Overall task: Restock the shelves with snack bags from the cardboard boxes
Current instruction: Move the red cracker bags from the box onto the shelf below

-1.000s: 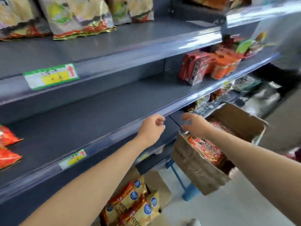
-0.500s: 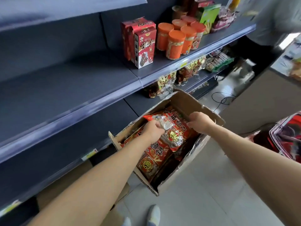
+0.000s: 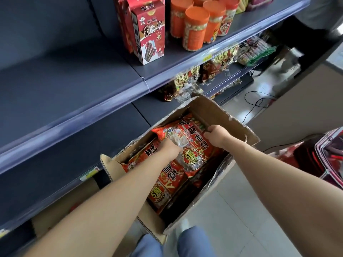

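An open cardboard box point(image 3: 228, 115) stands on the floor beside the shelving, filled with red snack bags. The top red snack bag point(image 3: 193, 145) lies tilted across the others. My left hand point(image 3: 171, 148) grips its left side, fingers tucked under the bag. My right hand point(image 3: 216, 134) is closed on its upper right edge. A second red bag point(image 3: 167, 184) lies flat beneath. The dark grey shelf point(image 3: 61, 86) above the box is bare on its left part.
Red cartons point(image 3: 148, 32) and orange-lidded jars point(image 3: 194, 28) stand on the shelf's right part. More snack bags point(image 3: 187, 80) sit on the lower shelf. A black cable point(image 3: 258, 102) lies on the floor. A red basket point(image 3: 326, 154) is at right. Another box point(image 3: 61, 206) rests under the shelf.
My view dropped from the shelves toward the box. Both hands went down from the shelf edge into the box and closed on the top red bag.
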{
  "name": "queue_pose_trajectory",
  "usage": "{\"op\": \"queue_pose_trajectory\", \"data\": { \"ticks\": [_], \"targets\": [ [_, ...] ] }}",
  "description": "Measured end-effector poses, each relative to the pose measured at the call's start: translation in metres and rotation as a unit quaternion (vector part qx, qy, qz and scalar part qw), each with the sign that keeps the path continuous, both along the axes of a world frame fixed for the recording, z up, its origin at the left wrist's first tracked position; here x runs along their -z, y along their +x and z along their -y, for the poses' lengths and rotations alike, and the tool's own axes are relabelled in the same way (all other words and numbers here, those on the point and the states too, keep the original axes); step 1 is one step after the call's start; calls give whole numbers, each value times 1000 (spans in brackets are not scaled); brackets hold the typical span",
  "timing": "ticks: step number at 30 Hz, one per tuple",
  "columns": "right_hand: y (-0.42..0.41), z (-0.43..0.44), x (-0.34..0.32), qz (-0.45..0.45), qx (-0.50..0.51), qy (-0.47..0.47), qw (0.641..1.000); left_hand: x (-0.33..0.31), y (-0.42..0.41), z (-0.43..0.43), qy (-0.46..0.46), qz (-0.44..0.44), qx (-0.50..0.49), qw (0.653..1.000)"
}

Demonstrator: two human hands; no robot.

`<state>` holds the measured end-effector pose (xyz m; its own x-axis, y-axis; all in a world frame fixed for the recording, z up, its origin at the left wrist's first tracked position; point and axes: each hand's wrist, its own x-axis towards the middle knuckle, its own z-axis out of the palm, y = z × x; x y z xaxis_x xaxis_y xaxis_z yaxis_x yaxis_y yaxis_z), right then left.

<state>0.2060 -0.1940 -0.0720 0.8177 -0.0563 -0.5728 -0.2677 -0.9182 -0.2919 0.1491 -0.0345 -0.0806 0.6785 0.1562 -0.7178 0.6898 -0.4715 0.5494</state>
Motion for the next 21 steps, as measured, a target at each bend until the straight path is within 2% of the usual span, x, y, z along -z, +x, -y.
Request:
{"op": "queue_pose_trajectory", "data": {
  "ticks": [5, 9, 14, 17, 21],
  "targets": [
    [24, 4, 28, -39, -18, 28, 999, 17, 14, 8, 38, -38, -26, 998],
    [44, 13, 56, -85, 2, 59, 995, 35, 20, 19, 15, -79, -66, 995],
    [59, 26, 88, -147, 34, 81, 985, 51, 31, 38, 5, -71, -153, 986],
    [63, 27, 97, -180, 84, 134, 971, 57, 34, 48, -2, -55, -204, 977],
    [68, 23, 96, -231, 167, 216, 934, 56, 34, 53, -8, -50, -257, 965]
  ]
}}
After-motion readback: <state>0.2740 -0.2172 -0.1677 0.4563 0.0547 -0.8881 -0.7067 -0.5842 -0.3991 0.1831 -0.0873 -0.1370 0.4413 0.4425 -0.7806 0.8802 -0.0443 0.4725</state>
